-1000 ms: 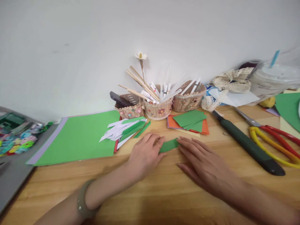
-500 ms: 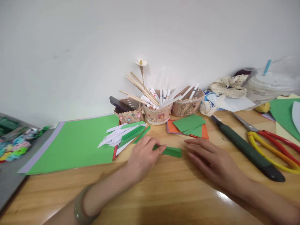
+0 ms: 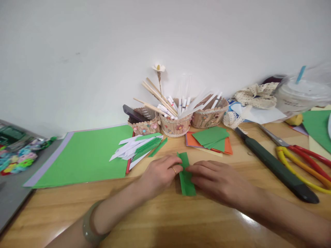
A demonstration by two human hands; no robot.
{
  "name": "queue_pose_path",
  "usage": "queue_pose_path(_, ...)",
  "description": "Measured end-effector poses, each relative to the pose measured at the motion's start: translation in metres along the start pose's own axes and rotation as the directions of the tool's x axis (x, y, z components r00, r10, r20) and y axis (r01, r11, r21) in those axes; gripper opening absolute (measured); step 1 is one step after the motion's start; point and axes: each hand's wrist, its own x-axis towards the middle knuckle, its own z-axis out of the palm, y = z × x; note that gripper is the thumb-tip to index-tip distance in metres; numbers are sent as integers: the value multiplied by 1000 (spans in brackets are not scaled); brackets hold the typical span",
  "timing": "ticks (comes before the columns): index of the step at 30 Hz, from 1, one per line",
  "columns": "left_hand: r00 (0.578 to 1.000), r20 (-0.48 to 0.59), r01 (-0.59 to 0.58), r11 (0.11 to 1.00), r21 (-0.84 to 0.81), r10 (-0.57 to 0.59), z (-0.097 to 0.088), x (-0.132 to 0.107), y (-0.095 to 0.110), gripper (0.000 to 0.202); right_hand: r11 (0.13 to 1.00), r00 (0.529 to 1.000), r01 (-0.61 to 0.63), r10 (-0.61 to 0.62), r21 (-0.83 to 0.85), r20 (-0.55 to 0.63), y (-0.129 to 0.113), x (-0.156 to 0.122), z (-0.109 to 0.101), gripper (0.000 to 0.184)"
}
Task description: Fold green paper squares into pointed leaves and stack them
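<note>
A narrow green paper strip [image 3: 187,184] with a lengthwise crease stands between my hands, its long side running away from me. My left hand [image 3: 161,172], a ring on one finger, pinches its left edge. The fingertips of my right hand [image 3: 217,181] are closed on its right edge. Just beyond my left hand lies a heap of white and green paper strips [image 3: 139,146]. Small green paper pieces [image 3: 212,137] rest on orange paper behind my right hand.
Large green sheets [image 3: 82,155] lie at the left. Decorated wooden pots [image 3: 177,127] with sticks and markers stand by the wall. On the right are a dark green-handled cutter [image 3: 276,168], scissors with red and yellow handles [image 3: 294,163], lace [image 3: 256,94] and a lidded cup [image 3: 297,89].
The green strip has turned from lying crosswise to pointing away from me. My right hand has moved left and taken hold of it; before, only my left hand held it.
</note>
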Motion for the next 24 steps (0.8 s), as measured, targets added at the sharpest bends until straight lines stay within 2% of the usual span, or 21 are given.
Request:
queue_pose_path(5,996,57,-69,990,123,62,-4,-5,6,20,999,999,-14,15,-38,32,-3,3,5,25)
queue_pose_path(7,993,37,-117,978,170,112,-8,-10,12,21,997,998,-47,49,-59,27,-5,3,7,27)
queue_pose_path(9,976,88,-214,961,173,201,-14,-16,18,23,995,997,-74,77,-73,32,-7,2,7,29)
queue_pose_path(10,973,108,-221,960,171,205,-16,-19,21,24,994,996,-82,85,-77,36,-7,1,7,30)
queue_pose_path(14,980,128,-172,969,180,150,-21,-27,27,24,997,996,-52,55,-54,71,-7,0,5,23)
queue_pose_path(19,984,110,-159,971,181,140,-20,-28,25,22,1000,995,8,-9,17,96,-8,1,5,19)
queue_pose_path(24,984,138,-126,985,121,108,-23,-27,26,32,990,994,-92,84,106,72,-12,6,7,19)
